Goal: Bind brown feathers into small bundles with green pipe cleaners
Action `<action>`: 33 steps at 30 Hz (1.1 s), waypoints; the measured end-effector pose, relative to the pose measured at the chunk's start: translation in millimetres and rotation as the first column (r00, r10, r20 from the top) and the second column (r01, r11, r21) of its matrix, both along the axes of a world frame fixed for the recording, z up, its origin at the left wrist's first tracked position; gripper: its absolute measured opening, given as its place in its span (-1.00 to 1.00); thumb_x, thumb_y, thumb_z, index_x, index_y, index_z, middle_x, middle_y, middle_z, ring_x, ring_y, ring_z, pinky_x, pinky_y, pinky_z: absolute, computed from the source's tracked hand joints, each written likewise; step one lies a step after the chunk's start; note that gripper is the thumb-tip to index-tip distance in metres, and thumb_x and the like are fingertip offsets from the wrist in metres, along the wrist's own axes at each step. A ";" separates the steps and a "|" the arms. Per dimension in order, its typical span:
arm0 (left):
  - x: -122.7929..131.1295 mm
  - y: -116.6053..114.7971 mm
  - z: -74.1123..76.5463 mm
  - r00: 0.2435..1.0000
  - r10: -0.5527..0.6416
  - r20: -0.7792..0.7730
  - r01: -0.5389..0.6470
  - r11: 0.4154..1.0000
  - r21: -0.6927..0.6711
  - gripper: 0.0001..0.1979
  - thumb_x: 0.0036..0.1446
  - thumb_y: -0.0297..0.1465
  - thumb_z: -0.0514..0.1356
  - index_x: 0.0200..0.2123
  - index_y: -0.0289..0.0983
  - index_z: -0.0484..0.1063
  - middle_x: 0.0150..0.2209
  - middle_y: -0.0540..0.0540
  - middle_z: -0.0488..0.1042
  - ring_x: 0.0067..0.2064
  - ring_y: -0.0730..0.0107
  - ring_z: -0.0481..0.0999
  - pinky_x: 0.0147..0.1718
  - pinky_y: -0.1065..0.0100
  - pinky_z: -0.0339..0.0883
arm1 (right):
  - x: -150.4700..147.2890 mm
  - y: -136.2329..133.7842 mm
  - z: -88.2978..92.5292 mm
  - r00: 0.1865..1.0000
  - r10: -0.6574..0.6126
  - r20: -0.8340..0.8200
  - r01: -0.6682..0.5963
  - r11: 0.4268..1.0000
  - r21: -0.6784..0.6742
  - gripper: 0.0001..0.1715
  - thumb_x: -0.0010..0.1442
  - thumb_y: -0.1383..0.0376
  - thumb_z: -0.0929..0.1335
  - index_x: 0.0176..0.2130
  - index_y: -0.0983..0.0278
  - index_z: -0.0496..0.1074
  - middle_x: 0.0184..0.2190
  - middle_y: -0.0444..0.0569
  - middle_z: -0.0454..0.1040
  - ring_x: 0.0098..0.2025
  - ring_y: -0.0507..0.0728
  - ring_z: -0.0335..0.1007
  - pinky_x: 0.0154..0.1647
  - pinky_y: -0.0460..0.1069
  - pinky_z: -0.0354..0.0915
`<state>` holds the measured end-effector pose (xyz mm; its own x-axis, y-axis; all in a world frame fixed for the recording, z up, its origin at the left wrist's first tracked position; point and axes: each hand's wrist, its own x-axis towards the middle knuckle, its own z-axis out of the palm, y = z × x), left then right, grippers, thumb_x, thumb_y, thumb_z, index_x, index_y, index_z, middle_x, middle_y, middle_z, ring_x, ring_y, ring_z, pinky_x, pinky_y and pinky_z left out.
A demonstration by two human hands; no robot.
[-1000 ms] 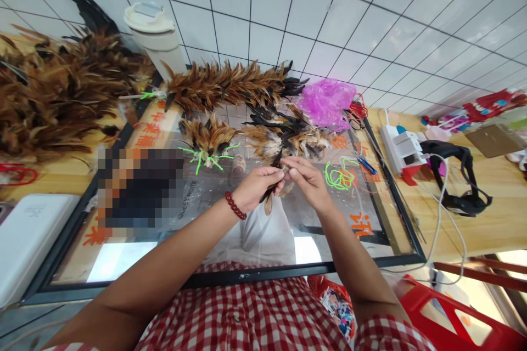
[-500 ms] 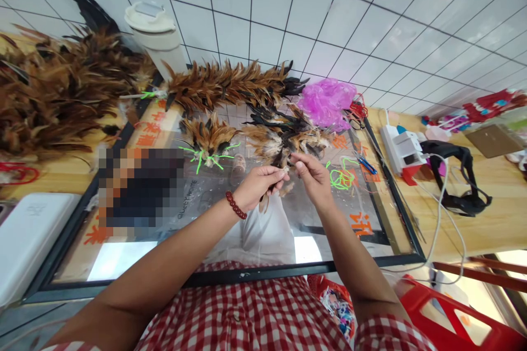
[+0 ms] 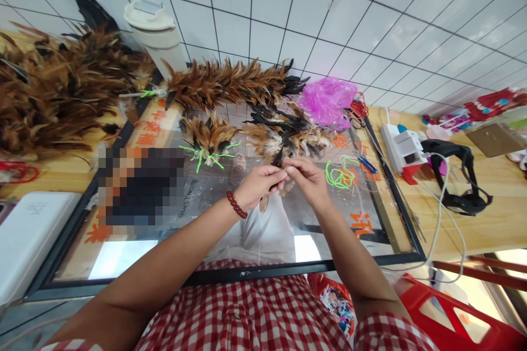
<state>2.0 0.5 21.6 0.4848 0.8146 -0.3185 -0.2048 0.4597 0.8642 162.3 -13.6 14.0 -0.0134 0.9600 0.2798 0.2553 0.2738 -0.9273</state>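
My left hand [image 3: 260, 184], with a dark red bead bracelet [image 3: 236, 204] at its wrist, is closed in a pinch over the glass tabletop. Feather bits [image 3: 264, 202] show just under its fingers. My right hand [image 3: 308, 180] meets it fingertip to fingertip, thumb and forefinger pressed together; what lies between them is too small to make out. Right behind the fingers lies a loose pile of brown, black and pale feathers [image 3: 288, 134]. To its left is a feather bunch [image 3: 209, 134] tied with bright green cord. Loose green cord [image 3: 341, 174] lies right of my right hand.
A long feather garland [image 3: 230, 83] runs along the back, beside a purple plastic bag [image 3: 327, 100]. A large feather heap [image 3: 53, 88] and a white tumbler [image 3: 154, 33] stand left. Rightward are a blue cutter [image 3: 367, 164], a power strip [image 3: 397, 145] and black straps [image 3: 457, 175].
My right fingers have come down and left onto my left fingertips, closing the small gap between the hands. My left hand has hardly moved.
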 end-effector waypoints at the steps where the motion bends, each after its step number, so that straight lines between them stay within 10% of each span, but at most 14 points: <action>1: 0.0 -0.2 -0.2 1.000 -0.009 0.018 0.009 1.000 0.006 -0.67 -0.14 -0.19 0.36 -0.50 -0.37 0.46 -0.63 0.01 0.34 -0.62 0.64 0.19 -0.64 0.50 -0.07 | -0.5 0.0 0.6 1.000 0.017 0.018 -0.017 1.000 0.003 -0.82 0.15 0.13 0.38 -0.33 0.17 0.54 -0.36 -0.07 0.51 -0.23 0.09 0.42 -0.12 0.04 0.34; 7: 0.3 -0.1 -2.9 0.980 -0.090 0.176 0.107 0.990 -0.091 -0.64 -0.09 -0.17 0.34 -0.45 -0.39 0.45 -0.55 -0.07 0.41 -0.53 0.51 0.36 -0.52 0.43 0.19 | 2.0 2.3 -0.8 0.998 0.039 0.057 -0.039 0.999 -0.001 -0.73 0.18 0.14 0.36 -0.47 0.20 0.49 -0.40 -0.08 0.47 -0.24 0.09 0.42 -0.13 0.03 0.35; 15: -0.5 2.4 -2.4 0.983 0.016 0.184 0.009 0.991 -0.133 -0.70 -0.15 -0.27 0.38 -0.46 -0.40 0.45 -0.61 0.01 0.33 -0.58 0.58 0.28 -0.58 0.48 0.12 | 6.5 -4.3 8.2 0.949 0.078 0.306 -0.130 0.979 0.154 -0.62 0.31 0.22 0.23 0.09 0.07 0.40 0.04 -0.01 0.42 0.11 0.10 0.31 0.17 0.11 0.21; 33: -1.7 0.6 -0.2 0.989 -0.029 0.148 0.036 0.998 -0.042 -0.70 -0.10 -0.24 0.36 -0.51 -0.39 0.46 -0.64 0.00 0.36 -0.61 0.59 0.28 -0.59 0.48 0.13 | 4.3 -0.2 6.2 0.984 0.134 0.119 -0.138 0.990 0.028 -0.74 0.22 0.12 0.32 -0.16 0.12 0.54 -0.14 -0.03 0.54 -0.01 0.14 0.40 0.10 0.13 0.27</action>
